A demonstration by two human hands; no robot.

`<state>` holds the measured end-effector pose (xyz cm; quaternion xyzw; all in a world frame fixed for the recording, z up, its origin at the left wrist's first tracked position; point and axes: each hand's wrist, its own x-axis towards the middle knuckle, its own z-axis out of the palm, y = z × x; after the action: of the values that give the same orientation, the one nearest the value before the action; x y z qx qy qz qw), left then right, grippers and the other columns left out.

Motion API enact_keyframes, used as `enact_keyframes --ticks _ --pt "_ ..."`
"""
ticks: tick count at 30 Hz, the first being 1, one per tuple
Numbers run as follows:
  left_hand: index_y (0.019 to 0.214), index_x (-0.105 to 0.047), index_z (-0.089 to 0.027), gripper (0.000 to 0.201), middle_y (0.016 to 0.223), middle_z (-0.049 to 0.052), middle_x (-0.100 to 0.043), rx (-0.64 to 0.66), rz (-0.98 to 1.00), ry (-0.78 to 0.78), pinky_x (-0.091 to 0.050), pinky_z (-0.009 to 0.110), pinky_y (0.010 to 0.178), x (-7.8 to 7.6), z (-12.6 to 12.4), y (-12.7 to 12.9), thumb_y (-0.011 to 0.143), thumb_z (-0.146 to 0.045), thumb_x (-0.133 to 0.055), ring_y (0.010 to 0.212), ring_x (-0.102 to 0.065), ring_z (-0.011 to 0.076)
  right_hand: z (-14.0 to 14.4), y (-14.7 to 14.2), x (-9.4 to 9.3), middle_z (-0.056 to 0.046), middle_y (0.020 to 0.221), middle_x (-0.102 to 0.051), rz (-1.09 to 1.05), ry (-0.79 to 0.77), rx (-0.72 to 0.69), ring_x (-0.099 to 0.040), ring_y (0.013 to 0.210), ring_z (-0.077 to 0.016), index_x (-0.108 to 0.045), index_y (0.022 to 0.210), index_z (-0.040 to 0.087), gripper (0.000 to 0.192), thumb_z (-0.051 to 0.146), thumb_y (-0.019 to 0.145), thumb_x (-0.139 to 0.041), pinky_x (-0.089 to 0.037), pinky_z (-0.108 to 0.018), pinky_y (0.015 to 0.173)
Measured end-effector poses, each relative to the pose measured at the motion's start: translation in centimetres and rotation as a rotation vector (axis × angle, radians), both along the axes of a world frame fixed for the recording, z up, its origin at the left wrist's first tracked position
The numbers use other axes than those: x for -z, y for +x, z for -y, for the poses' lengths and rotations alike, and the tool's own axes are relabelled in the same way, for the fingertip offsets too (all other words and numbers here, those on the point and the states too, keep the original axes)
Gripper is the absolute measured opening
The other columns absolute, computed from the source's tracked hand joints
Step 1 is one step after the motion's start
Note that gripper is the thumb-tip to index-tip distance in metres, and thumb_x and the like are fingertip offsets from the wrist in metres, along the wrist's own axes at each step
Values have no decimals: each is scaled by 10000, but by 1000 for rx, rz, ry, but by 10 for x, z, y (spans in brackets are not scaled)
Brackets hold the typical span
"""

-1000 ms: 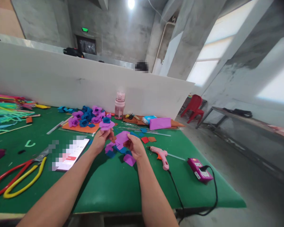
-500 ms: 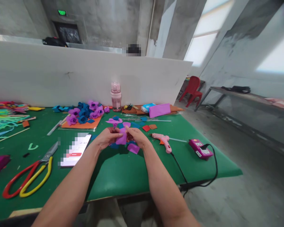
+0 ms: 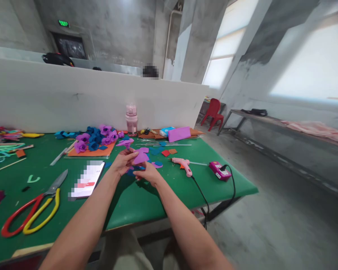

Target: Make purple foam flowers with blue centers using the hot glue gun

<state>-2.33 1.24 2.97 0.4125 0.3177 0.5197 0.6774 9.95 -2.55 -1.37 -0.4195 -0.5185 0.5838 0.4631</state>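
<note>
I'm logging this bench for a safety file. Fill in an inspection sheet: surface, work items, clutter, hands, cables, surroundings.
Surface: green tabletop, covered with materials mostly toward the back and left.
Work items: purple paper in hand; purple and blue flowers piled on an orange sheet; pink glue gun lying at right.
Clutter: scissors, phone, pink bottle.
Hands: left hand holds the paper and a purple flower with its fingers; right hand sits close below, grip unclear.
Cables: black cable from the glue gun passes over the near edge.
Surroundings: white partition behind, red chair beyond.
</note>
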Motion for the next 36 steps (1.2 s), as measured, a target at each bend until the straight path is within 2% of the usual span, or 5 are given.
enact_keyframes --ticks 8,18,23,28,36 --pt "651 -500 -154 315 413 -121 -349 -50 11 0 -157 133 295 0 -5 -8 521 -174 -787 303 -232 -7 9 -24 4 16 490 -561 88 -50 112 -508 352 -74 -564 615 130 209 297 737 -593 -423 -188 353" --pt "650 -495 -148 310 469 -102 -420 25 46 9 -120 142 293 -3 2 -1 528 -147 -780 310 -211 -17 113 20 -10 23 510 -568 277 109 170 -508 410 -74 -607 632 152 260 403 691 -634 -376 -177 415" --pt "666 -495 -157 295 446 -111 -379 76 60 -7 -124 148 294 -7 13 10 556 -150 -769 308 -228 -11 68 14 -5 -5 801 -639 414 206 406 -514 511 -82 -622 911 184 416 346 550 -750 -449 -234 546" --pt "673 -494 -164 290 428 -118 -355 112 30 -29 -121 151 287 -3 15 14 569 -163 -765 295 -216 -9 24 -12 8 -18 772 -645 101 36 291 -551 497 -90 -599 843 163 351 324 558 -725 -463 -227 470" --pt "651 -482 -166 304 410 -122 -323 74 54 -52 -117 145 283 -2 8 7 556 -154 -771 290 -176 -10 73 9 -1 -18 547 -611 -170 -134 198 -570 443 -94 -626 716 106 377 465 610 -680 -465 -199 432"
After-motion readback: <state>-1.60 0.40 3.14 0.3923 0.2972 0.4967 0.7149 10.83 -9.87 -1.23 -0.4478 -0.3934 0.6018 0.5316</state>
